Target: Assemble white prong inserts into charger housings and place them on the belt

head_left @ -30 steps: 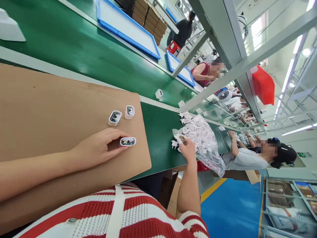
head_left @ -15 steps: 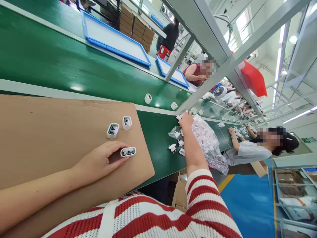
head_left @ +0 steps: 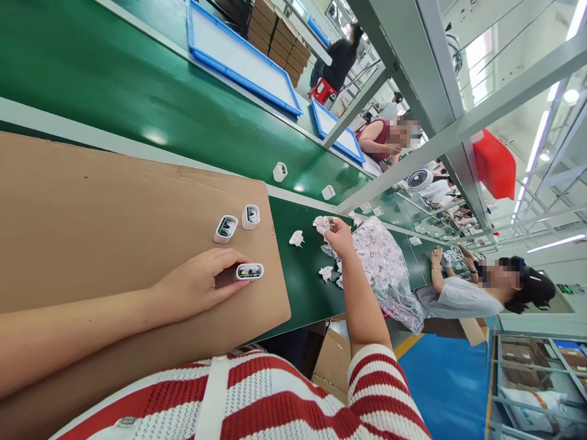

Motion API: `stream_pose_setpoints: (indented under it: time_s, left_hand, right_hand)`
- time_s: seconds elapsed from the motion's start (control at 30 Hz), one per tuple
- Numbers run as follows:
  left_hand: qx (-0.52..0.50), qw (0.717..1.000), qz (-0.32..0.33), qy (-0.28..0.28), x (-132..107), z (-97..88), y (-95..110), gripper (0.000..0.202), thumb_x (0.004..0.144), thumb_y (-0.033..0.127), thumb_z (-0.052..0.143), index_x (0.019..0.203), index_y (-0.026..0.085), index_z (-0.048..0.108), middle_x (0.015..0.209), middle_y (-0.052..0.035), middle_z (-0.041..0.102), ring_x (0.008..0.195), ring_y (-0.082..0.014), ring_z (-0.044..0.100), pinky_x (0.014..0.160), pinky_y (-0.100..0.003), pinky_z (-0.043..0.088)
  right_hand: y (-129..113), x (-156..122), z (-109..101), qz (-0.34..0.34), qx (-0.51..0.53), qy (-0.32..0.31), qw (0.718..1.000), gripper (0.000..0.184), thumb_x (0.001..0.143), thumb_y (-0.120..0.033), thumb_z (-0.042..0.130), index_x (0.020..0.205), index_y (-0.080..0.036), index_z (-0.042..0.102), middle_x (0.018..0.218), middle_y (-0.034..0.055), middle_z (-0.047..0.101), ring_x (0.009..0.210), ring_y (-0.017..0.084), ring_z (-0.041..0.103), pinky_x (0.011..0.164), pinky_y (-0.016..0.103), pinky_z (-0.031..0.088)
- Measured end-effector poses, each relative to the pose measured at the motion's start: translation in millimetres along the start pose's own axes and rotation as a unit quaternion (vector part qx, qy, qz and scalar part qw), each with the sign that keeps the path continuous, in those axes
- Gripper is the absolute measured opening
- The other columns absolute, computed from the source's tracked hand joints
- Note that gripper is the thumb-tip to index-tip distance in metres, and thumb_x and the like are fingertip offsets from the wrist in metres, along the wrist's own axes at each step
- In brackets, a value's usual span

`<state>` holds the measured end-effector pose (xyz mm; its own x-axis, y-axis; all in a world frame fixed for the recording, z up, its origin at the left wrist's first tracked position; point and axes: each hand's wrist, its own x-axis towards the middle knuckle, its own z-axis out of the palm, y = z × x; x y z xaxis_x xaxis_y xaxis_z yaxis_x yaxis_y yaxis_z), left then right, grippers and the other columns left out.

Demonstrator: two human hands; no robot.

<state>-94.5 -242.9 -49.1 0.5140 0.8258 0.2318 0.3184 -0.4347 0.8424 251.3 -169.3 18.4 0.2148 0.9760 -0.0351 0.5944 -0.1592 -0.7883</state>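
My left hand point(head_left: 202, 282) rests on the cardboard sheet point(head_left: 114, 208), its thumb and fingers closed round a white charger housing point(head_left: 250, 271) whose open end shows circuit parts. Two similar charger housings, one nearer point(head_left: 226, 229) and one farther point(head_left: 251, 217), stand just beyond it. Over the green table my right hand point(head_left: 340, 237) pinches a white plug piece point(head_left: 323, 224). Another loose plug piece point(head_left: 296, 238) lies to its left, and more plug pieces point(head_left: 326, 274) lie below it. Beside my right forearm is a clear plastic bag point(head_left: 383, 256) full of small white parts.
Behind the cardboard runs a green belt point(head_left: 151, 110) carrying several white housings point(head_left: 280, 172). Blue-rimmed trays point(head_left: 243, 58) lie past it. A grey metal frame point(head_left: 413, 146) slants overhead on the right. A co-worker in a cap point(head_left: 477, 287) sits farther along the table.
My right hand has come left from the bag's edge and now has a plug piece in its fingers. A loose plug piece now lies nearer the cardboard. My left hand keeps its housing.
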Motion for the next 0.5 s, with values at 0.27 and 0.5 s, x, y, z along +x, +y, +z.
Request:
stream_pose_setpoints:
  time_s: [0.27,0.5]
  left_hand:
    - [0.012,0.999,-0.013,0.034,-0.5,0.8,2.0,0.045,0.096,0.061,0.056,0.111,0.025,0.077,0.113,-0.0088,0.079,0.103,-0.0289,0.072,0.091,-0.038,0.058]
    - [-0.004,1.0,-0.006,0.031,-0.1,0.0,1.5,0.045,0.096,0.062,0.058,0.107,0.02,0.073,0.106,-0.0094,0.077,0.095,-0.0273,0.07,0.085,-0.037,0.057]
  right_hand:
    - [-29.1,-51.6,35.7,-0.023,0.188,-0.122,0.974,0.059,0.066,-0.031,0.089,0.121,-0.029,0.069,0.116,0.0023,0.077,0.085,0.018,0.076,0.057,0.023,0.054]
    - [-50.7,-91.1,50.2,-0.006,0.237,-0.216,0.947,0.049,0.073,-0.038,0.089,0.119,-0.026,0.076,0.106,0.0053,0.082,0.075,0.015,0.069,0.058,0.026,0.052]
